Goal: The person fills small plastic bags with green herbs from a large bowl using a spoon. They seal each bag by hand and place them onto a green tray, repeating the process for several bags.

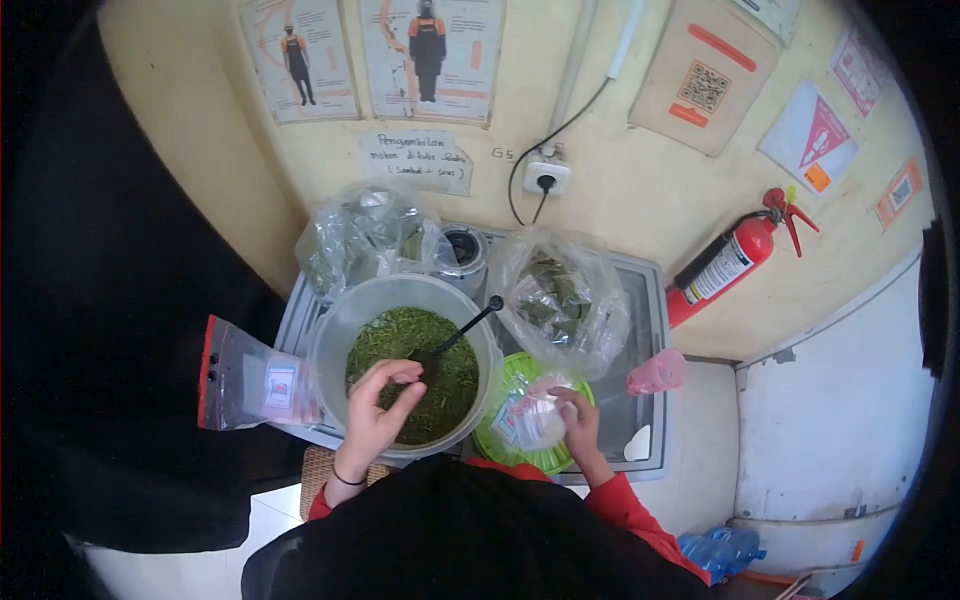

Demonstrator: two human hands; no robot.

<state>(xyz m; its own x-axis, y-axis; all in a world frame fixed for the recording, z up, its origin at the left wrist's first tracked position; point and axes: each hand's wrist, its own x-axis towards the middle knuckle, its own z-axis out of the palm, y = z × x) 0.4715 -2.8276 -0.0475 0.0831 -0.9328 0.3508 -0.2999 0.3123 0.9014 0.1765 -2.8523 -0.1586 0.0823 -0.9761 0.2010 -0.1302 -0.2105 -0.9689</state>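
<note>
Over a large pale plastic bucket [327, 335] of chopped green leaves [440, 395], my left hand [378, 410] is curved with thumb and fingers apart, holding nothing I can see. Its fingertips are close to a black long-handled spoon [470, 322], which stands tilted in the leaves with its handle toward the far right rim. My right hand [578, 420] pinches the edge of a small clear plastic pouch [540, 425] with a printed label. Beneath the pouch is a round bright green lid [493, 452], to the right of the bucket.
A clear bag [560, 300] of dark green contents lies behind the lid, another bag [350, 240] behind the bucket. A jar [463, 250] stands between them. A pink cup [657, 372] is at right, a pack of labelled pouches [250, 375] at left. A fire extinguisher [728, 258] hangs beyond.
</note>
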